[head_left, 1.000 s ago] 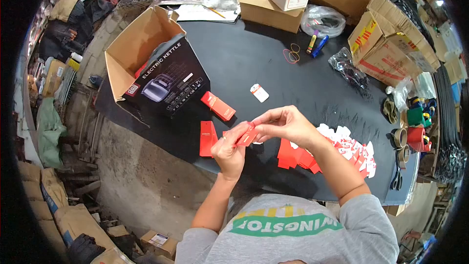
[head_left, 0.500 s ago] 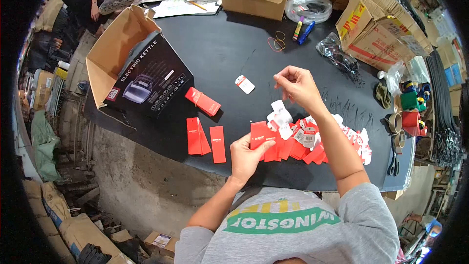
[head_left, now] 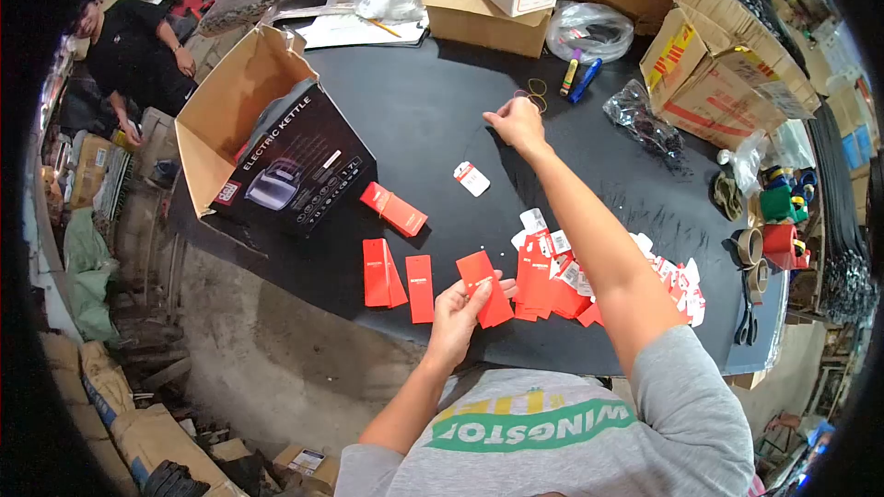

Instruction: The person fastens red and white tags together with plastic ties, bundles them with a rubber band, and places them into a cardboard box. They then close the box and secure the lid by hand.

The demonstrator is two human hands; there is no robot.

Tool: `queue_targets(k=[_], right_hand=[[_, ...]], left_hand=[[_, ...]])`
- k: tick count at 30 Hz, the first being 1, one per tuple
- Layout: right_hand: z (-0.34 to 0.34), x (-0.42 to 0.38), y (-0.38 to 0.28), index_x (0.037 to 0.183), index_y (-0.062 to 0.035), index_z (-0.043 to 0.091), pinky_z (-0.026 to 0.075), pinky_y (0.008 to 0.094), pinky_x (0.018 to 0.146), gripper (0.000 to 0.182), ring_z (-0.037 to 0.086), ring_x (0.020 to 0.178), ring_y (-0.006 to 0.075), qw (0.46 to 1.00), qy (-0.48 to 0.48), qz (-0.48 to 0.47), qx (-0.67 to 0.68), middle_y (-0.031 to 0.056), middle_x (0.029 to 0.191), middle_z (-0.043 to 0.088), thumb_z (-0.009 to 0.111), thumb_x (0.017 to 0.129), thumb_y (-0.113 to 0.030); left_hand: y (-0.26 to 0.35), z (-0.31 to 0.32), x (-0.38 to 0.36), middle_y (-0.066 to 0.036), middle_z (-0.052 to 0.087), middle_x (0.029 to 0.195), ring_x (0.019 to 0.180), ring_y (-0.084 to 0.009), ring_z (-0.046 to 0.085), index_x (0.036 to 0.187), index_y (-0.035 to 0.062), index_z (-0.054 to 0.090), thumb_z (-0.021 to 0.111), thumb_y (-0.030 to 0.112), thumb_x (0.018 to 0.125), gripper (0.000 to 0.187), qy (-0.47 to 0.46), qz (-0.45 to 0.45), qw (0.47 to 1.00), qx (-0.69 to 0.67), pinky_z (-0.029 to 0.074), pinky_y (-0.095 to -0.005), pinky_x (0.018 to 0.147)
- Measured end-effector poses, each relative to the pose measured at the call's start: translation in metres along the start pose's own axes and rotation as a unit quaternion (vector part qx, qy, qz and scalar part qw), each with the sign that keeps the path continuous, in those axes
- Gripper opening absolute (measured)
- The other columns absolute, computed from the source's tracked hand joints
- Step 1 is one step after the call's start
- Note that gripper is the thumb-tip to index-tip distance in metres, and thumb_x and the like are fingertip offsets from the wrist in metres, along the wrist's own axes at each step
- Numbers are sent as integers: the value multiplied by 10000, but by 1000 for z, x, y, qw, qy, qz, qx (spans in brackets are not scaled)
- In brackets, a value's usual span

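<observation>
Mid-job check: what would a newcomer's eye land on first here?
Probably the large open electric kettle box at the left of the black table. Next, the bright red tags spread along the near edge, with some held in the left hand. Then the right hand, stretched out over the middle of the table.

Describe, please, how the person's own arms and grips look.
The T-shirt is grey, with plain short sleeves, a green band with pale capitals and some yellow print. Both forearms are bare. The left grip and right grip are human hands without gloves.
</observation>
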State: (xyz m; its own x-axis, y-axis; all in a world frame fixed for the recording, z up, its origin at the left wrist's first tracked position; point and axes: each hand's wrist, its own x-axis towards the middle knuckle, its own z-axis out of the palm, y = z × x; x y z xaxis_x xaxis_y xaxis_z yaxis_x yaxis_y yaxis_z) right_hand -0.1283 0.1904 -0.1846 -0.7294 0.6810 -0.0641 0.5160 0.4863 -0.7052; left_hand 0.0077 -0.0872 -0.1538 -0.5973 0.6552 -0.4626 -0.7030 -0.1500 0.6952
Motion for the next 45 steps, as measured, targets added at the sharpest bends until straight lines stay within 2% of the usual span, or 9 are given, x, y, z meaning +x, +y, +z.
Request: queue_targets(k=[6,16,22,29,35,38,41,43,45], right_hand=[[25,2,-29,861,50,654,513,450,821,182,628,965,410,998,42,53,3,266,977,650,647,722,-68],[32,0,-14,874,41,661,515,471,795,172,629,935,427,997,31,-64,-37,287,962,639,665,764,-91],[22,-8,-23,851,49,652,524,468,770,238,637,902,428,997,81,-2,3,274,906,650,751,738,-136],[27,6,-22,774,50,661,527,463,772,113,645,888,413,998,60,26,14,277,923,648,684,728,-50],[40,12,-18,776,27,677,518,455,790,81,641,901,406,997,63,-33,1,271,891,647,650,739,-40],[43,13,-17,814,26,674,513,460,786,100,641,897,400,988,73,-101,-94,263,879,649,649,752,-48],[29,6,-26,850,36,661,532,404,705,128,677,772,312,990,17,-133,33,213,829,664,656,759,-54],[-3,-27,-50,846,46,652,518,312,599,112,651,623,186,963,-154,-132,176,142,767,665,644,765,-31],[-31,-70,-68,919,53,637,475,248,523,149,592,547,98,932,-230,-154,234,81,706,640,609,777,15]], left_hand=[[7,-8,4,-197,676,969,871,-263,687,1054,-58,588,595,106,916,215,21,53,997,49,565,-356,780],[13,-12,15,-127,692,909,797,-181,681,971,-44,654,641,41,873,130,79,174,977,99,560,-304,740],[14,-9,14,-134,690,916,801,-191,685,985,-57,642,644,31,869,145,80,166,981,68,562,-306,738],[13,-9,19,-136,690,918,806,-193,685,984,-53,641,644,29,868,142,74,162,982,63,562,-313,744],[18,-9,24,-127,691,922,821,-186,680,982,-56,642,651,25,862,145,74,175,980,54,556,-307,764],[19,-12,28,-110,695,913,819,-165,674,974,-47,654,655,20,859,133,85,175,979,67,544,-290,769],[16,-22,35,-123,696,906,793,-186,683,965,-37,663,660,21,851,128,108,241,957,123,550,-305,744],[20,-25,37,-92,700,904,783,-145,669,962,-28,676,672,8,837,130,149,247,946,144,536,-285,746],[26,-22,36,-64,698,894,779,-103,640,957,-27,683,685,20,834,131,164,262,940,147,516,-259,733]])
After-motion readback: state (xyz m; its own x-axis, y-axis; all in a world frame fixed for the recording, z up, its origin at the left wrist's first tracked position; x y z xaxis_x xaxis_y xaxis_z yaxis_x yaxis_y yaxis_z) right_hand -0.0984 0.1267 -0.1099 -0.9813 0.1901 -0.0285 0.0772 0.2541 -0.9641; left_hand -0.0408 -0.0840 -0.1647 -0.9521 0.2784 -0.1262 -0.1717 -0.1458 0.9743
